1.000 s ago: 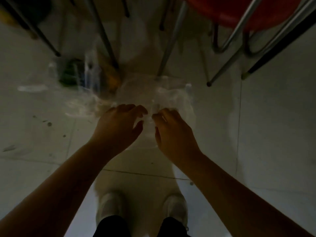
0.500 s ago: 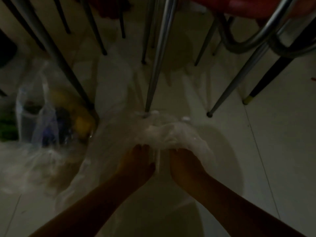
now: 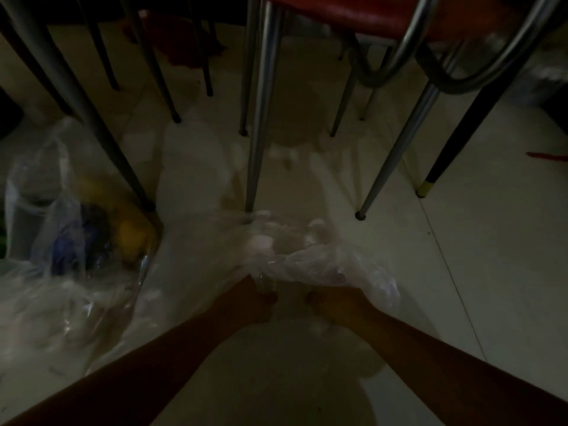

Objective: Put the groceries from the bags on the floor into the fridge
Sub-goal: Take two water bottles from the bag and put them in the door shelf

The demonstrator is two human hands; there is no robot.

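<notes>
Crinkled clear plastic bag (image 3: 325, 265) lies on the pale tiled floor (image 3: 491, 272) at the foot of a chrome chair leg (image 3: 255, 149). Both hands are at its near edge: the left hand (image 3: 258, 302) pinches a bunched fold of the thin film, and the right hand (image 3: 335, 302) curls under the rumpled film, its fingers hidden. To the left sits a second clear bag (image 3: 61, 229) holding round yellow fruit (image 3: 132, 238) and something dark blue.
</notes>
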